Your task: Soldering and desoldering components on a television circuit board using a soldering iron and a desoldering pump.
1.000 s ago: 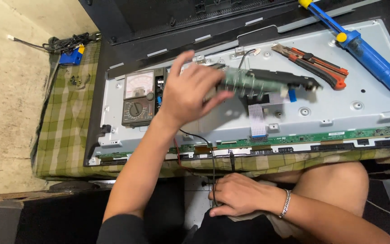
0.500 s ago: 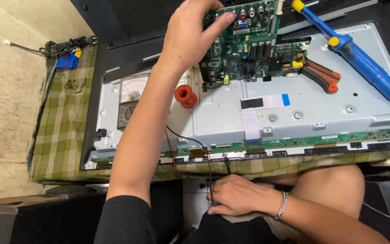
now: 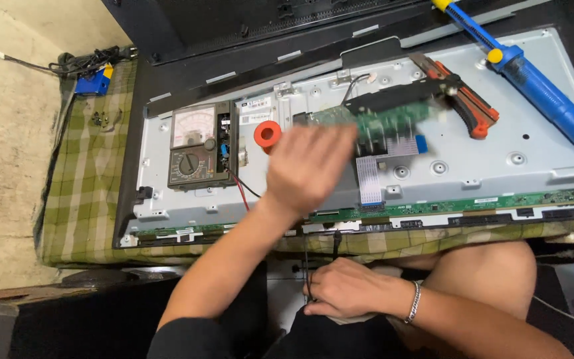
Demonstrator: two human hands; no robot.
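A pale, bare concrete floor (image 3: 8,166) fills the left side under even, soft light. A green and cream checked cloth (image 3: 81,199) is spread over it. A tangle of dark cable (image 3: 81,63) lies near the cloth's far corner.

I see a green circuit board (image 3: 393,119) that my left hand (image 3: 310,166) is nearest to. It is blurry. It sits low over the grey metal back panel (image 3: 499,166), near the middle and a bit to the far side. It has a dark strip along its far edge and small parts on top. I cannot tell if my fingers touch it. My right hand (image 3: 347,289) is near me, curled around thin black wires (image 3: 335,242).
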